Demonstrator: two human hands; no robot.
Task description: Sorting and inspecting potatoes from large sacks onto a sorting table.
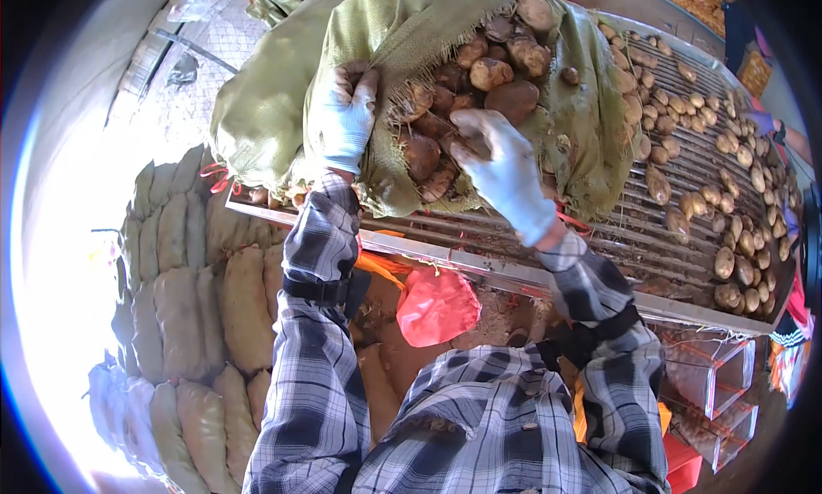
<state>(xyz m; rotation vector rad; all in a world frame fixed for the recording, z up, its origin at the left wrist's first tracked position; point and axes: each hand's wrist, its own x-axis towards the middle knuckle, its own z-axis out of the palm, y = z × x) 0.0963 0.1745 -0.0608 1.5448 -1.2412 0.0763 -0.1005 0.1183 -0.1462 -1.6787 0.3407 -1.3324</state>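
A green woven sack (392, 38) lies torn open on a slatted metal sorting table (488, 237), with brown, dirty potatoes (491, 74) showing in the opening. My left hand (350, 112), in a whitish glove, pinches the sack's cloth at the left edge of the opening. My right hand (498, 163), gloved too, is over the lower right of the opening, its thumb and fingers apart near the potatoes; whether they touch a potato or loose fibres is unclear. Another full green sack (263, 102) lies against it on the left.
Loose potatoes (697, 205) are spread over the slats to the right. Stacked full sacks (183, 327) stand at the lower left. A red bag (440, 306) hangs below the table's near edge. Another person's arm (793, 137) reaches in at the far right.
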